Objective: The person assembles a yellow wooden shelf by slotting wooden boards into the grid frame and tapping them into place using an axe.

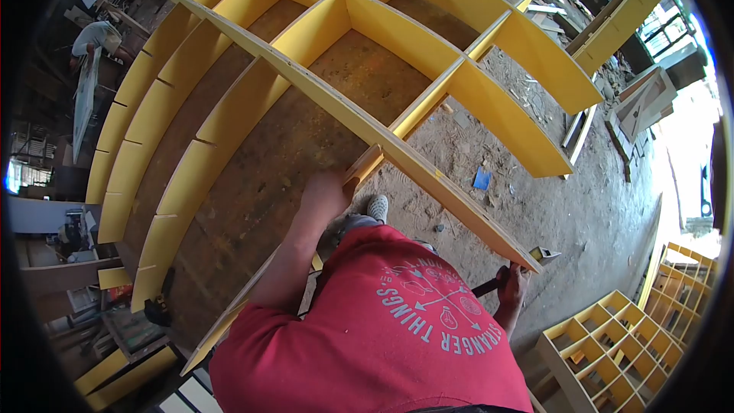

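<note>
Long slat [459, 205]: diagonal, upper left to lower right of frame.

Right hand [514, 291] nearer its lower-right end, curled round a dark-handled tool [488, 286]; contact with slat unclear. Left hand [325, 193], centre, closed on a wooden piece [367, 165] that meets the slat crosswise, piece's long axis sloping down-left from the joint.
</note>
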